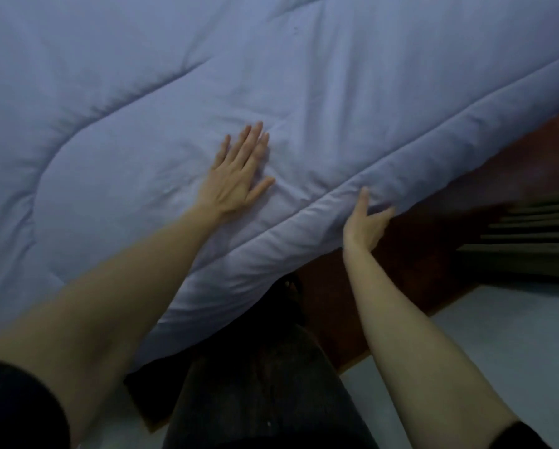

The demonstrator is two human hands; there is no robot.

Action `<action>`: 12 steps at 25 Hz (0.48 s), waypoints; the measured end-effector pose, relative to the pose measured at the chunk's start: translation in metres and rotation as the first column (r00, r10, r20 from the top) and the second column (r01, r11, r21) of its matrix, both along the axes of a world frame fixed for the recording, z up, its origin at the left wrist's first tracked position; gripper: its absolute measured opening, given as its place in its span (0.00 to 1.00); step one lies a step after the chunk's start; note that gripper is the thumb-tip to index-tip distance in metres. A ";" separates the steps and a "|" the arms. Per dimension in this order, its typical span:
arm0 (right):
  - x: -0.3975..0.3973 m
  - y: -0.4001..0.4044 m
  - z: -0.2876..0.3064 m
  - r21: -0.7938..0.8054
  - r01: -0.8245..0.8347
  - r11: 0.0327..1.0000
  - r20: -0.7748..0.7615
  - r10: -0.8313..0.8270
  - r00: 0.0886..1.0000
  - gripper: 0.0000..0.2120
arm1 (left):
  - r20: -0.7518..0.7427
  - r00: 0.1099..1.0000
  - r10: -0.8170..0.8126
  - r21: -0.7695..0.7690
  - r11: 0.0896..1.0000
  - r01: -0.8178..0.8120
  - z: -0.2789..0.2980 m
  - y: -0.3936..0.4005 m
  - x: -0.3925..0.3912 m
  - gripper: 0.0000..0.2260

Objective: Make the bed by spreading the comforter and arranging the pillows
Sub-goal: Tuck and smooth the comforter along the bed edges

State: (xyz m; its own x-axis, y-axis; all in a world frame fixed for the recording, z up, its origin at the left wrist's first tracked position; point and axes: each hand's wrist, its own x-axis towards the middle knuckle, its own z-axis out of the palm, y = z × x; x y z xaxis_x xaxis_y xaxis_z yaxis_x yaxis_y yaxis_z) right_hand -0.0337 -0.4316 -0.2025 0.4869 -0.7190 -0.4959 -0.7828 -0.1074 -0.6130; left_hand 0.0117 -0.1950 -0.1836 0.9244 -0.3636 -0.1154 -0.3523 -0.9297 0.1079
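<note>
Dim bedside: puffy quilted comforter (304,76), seemingly lavender.

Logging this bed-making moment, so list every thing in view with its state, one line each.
Pale blue quilted comforter: spread over the bed, lightly wrinkled, edge hanging over the side.
Left hand: open, palm flat on the comforter.
Right hand: fingers curled under the comforter's edge, thumb on top, gripping it.
Reddish-brown wooden bed frame: partly uncovered below the edge.
Pillows: none in view.
</note>
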 end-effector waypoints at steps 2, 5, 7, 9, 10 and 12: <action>0.015 -0.011 -0.002 0.199 0.122 0.972 -0.104 -0.103 0.989 0.33 | -0.037 0.999 -0.038 0.005 0.999 0.038 -0.006 -0.029 0.014 0.33; 0.012 -0.017 -0.006 0.006 -0.003 1.000 -0.024 0.003 1.000 0.25 | -0.036 0.998 -0.044 0.035 0.998 0.045 -0.019 -0.042 0.007 0.34; 0.000 -0.018 -0.014 -0.152 -0.026 0.988 -0.005 0.025 1.000 0.23 | -0.037 0.998 -0.054 0.037 0.998 0.056 -0.019 -0.039 0.006 0.34; -0.005 -0.019 -0.018 -0.183 -0.017 0.983 -0.024 0.013 1.000 0.23 | -0.039 0.996 -0.076 0.044 0.996 0.078 -0.016 -0.038 0.006 0.34; -0.004 -0.019 -0.017 -0.163 -0.021 0.986 -0.042 0.015 0.999 0.23 | -0.037 0.996 -0.082 0.045 0.995 0.083 -0.016 -0.038 0.006 0.34; -0.001 -0.020 -0.014 -0.153 -0.064 0.986 -0.099 0.050 0.994 0.23 | -0.050 0.995 -0.086 0.043 0.995 0.089 -0.016 -0.039 0.004 0.34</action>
